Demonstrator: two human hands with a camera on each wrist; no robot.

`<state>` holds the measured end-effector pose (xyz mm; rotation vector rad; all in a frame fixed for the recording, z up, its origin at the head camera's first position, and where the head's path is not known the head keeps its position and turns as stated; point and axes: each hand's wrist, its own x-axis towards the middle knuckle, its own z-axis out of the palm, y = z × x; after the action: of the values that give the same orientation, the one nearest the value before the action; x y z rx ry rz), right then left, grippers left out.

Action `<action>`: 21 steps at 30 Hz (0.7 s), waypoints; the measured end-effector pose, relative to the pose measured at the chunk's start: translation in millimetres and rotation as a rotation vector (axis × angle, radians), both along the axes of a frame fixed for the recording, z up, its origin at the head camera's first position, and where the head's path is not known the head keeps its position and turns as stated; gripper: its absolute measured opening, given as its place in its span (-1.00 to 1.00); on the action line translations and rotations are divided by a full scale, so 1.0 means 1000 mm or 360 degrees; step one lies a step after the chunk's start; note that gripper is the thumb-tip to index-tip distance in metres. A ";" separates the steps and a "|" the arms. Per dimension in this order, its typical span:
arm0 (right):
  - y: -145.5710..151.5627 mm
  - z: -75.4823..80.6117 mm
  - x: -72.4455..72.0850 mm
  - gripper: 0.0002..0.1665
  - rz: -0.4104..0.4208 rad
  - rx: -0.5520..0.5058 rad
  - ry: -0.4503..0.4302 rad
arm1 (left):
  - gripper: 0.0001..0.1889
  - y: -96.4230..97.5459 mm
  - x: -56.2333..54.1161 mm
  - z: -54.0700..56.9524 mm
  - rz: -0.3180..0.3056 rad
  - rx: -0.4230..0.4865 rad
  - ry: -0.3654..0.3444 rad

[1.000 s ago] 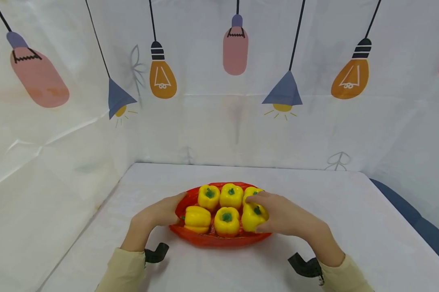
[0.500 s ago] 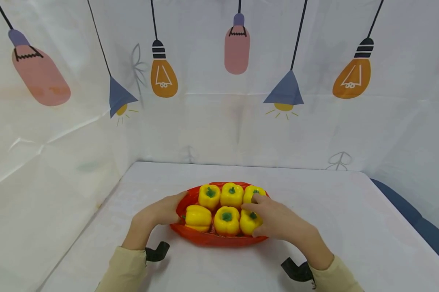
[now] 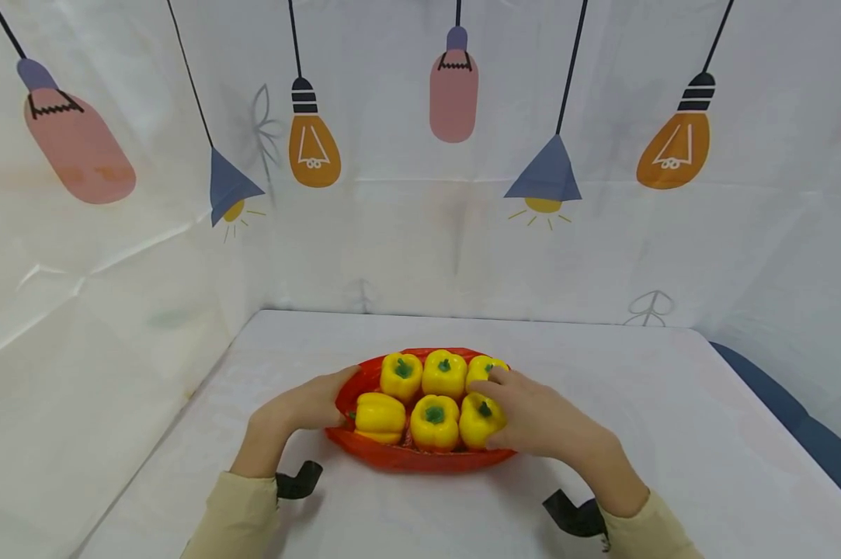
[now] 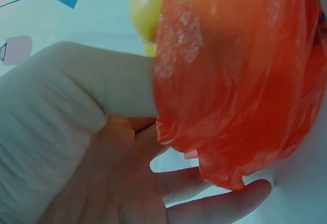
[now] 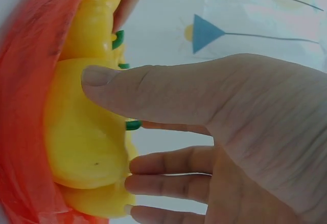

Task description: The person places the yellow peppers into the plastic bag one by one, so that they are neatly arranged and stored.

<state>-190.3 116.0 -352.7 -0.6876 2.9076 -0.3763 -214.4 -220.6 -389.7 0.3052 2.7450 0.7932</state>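
Observation:
A red plastic bag [image 3: 420, 463], spread wide at the top, holds several yellow bell peppers in two rows on the table. My left hand [image 3: 307, 404] grips the bag's left edge. In the left wrist view its thumb [image 4: 120, 81] passes behind the red plastic [image 4: 240, 81], with the fingers on the outer side. My right hand [image 3: 542, 415] holds the front right bell pepper [image 3: 477, 423] at the bag's right end. The right wrist view shows the thumb [image 5: 153, 88] across that pepper [image 5: 87, 142], fingertips at its far side. A rear right pepper [image 3: 483, 369] is partly hidden by this hand.
White table [image 3: 364, 520] surface surrounds the bag. Behind it hangs a white curtain [image 3: 406, 241] printed with lamps and bulbs. Beyond the table's right edge is a dark blue curved object [image 3: 769, 388]. Black straps [image 3: 297, 481] stick out from both wrists.
My right hand has moved slightly left and down with the front right pepper, which now sits closer to the front middle one. My left hand stays at the bag's left edge.

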 end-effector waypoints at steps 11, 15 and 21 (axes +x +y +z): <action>-0.006 0.002 0.001 -0.37 0.0260 -0.0186 0.0083 | 0.00 -0.011 -0.004 -0.003 -0.0052 0.0098 -0.0068; -0.017 -0.002 0.000 -0.37 0.0338 -0.0213 0.0060 | -0.01 -0.013 -0.004 -0.003 -0.0045 0.0085 -0.0075; -0.032 -0.006 0.001 -0.42 0.0425 -0.0194 0.0099 | -0.02 -0.013 -0.003 0.000 -0.0038 0.0064 -0.0114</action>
<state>-189.0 84.3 -358.5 -1.1091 2.8138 -0.5095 -217.9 -233.6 -389.6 0.3105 2.6564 0.8377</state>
